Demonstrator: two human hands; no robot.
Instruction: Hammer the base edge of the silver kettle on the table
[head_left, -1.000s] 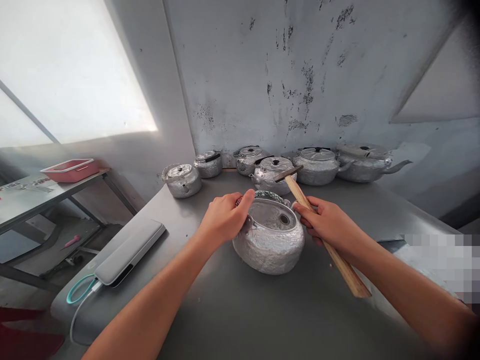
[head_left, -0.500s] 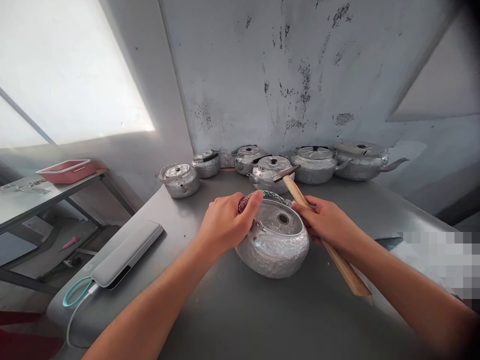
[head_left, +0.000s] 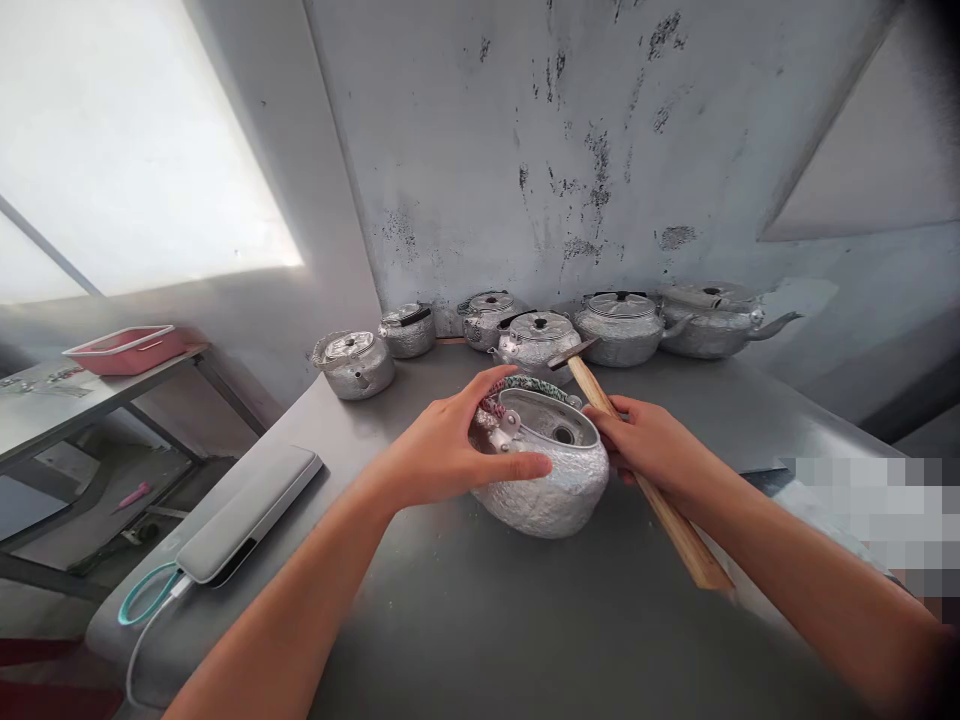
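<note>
A dented silver kettle (head_left: 551, 490) without a lid is in front of me, its mouth tilted away and to the right. A wrapped red and green handle (head_left: 534, 383) lies along its far rim, and a round dark hole shows inside. My left hand (head_left: 469, 445) is closed around the kettle's left side, thumb across the front wall, with some fingers hidden behind. In my right hand (head_left: 645, 440) is a hammer (head_left: 675, 525), gripped midway along its wooden shaft. Its metal head points toward the back kettles, and the hand is close to the kettle's right side.
Several lidded kettles (head_left: 619, 330) line the back of the grey table (head_left: 480, 640) by a stained wall. A grey power bank (head_left: 251, 515) with a cable lies at left. A side table (head_left: 97, 400) bears a pink basket (head_left: 127, 355).
My left hand has let go of the handle and moved down onto the kettle's side. The kettle has tipped further away from me. My right hand still holds the hammer.
</note>
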